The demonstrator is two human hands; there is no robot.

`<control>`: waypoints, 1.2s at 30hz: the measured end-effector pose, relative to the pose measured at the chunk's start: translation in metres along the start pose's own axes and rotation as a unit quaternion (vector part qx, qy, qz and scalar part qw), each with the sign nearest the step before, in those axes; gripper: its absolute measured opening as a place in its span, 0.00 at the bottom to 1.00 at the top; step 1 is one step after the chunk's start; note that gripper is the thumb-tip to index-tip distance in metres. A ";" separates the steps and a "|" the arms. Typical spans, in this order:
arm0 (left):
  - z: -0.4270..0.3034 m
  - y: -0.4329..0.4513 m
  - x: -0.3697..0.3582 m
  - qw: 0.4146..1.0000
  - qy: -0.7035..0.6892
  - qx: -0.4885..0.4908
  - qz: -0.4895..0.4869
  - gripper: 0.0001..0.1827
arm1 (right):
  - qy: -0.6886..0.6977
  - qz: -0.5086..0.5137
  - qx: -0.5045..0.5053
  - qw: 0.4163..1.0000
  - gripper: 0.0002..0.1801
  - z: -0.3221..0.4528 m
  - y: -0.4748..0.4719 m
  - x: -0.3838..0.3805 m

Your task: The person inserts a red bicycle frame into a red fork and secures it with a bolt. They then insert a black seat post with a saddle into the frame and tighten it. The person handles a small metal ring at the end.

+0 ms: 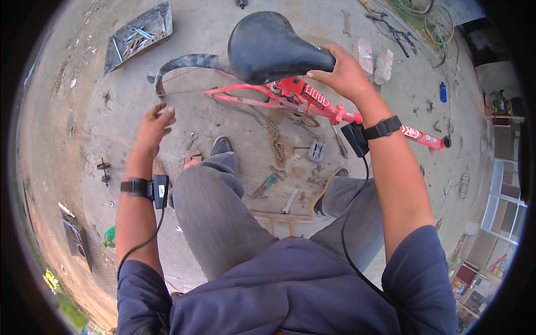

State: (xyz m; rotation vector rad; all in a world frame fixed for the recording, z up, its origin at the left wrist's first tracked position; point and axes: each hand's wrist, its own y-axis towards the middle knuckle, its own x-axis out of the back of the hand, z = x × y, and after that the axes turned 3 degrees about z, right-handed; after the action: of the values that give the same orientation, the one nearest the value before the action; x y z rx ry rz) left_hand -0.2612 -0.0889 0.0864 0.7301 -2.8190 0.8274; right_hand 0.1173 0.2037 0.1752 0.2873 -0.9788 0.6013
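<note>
A red bicycle frame (314, 97) lies across the ground before me, with a black saddle (268, 46) above it. My right hand (343, 75) grips the narrow nose of the saddle, thumb on the near side. Fingers apart and holding nothing, my left hand (157, 125) is just below the end of a dark curved mudguard (167, 69), which reaches left from behind the saddle. A rusty chain (274, 138) hangs or lies beneath the frame, its end heaped on the concrete. The frame's bare head tube (446, 142) points right.
A metal tray (167, 25) of wrenches lies upper left. Two bricks (362, 56) sit beyond my right hand. Between my feet are a pedal (317, 151), a green-handled tool (270, 181) and a wrench (290, 199). An axle (103, 171) stands left; a blue bottle (443, 92) lies right.
</note>
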 end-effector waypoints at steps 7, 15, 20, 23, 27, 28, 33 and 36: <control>-0.160 0.015 -0.120 0.996 -0.014 -0.035 0.083 0.45 | 0.015 0.021 -0.007 1.000 0.40 0.000 0.002 0.002; -0.156 0.031 -0.166 0.969 -0.234 0.012 0.081 0.36 | 0.059 0.015 0.038 0.997 0.38 -0.007 0.004 0.003; -0.152 0.043 -0.177 0.944 -0.302 -0.039 0.131 0.33 | 0.094 0.003 0.036 0.995 0.38 -0.014 0.007 0.000; -0.148 0.045 -0.176 0.942 -0.312 -0.044 0.119 0.34 | 0.171 0.007 0.016 0.985 0.43 -0.033 0.001 -0.012; -0.147 0.053 -0.174 0.931 -0.337 -0.050 0.132 0.33 | 0.162 0.069 -0.027 0.984 0.50 -0.070 -0.012 -0.050; -0.147 0.054 -0.174 0.931 -0.337 -0.048 0.132 0.33 | 0.121 0.092 -0.051 0.987 0.49 -0.077 -0.016 -0.062; -0.148 0.054 -0.176 0.940 -0.323 -0.031 0.105 0.29 | 0.048 0.102 -0.045 0.993 0.41 -0.094 -0.012 -0.110; -0.151 0.051 -0.178 0.942 -0.321 -0.030 0.090 0.28 | 0.039 0.097 -0.075 0.992 0.33 -0.091 -0.009 -0.125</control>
State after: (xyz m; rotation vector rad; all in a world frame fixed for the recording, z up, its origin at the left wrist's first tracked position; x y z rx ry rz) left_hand -0.1326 0.1034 0.1472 0.8714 -3.5155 0.5984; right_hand 0.1337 0.1974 0.0209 0.0340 -0.9781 0.7062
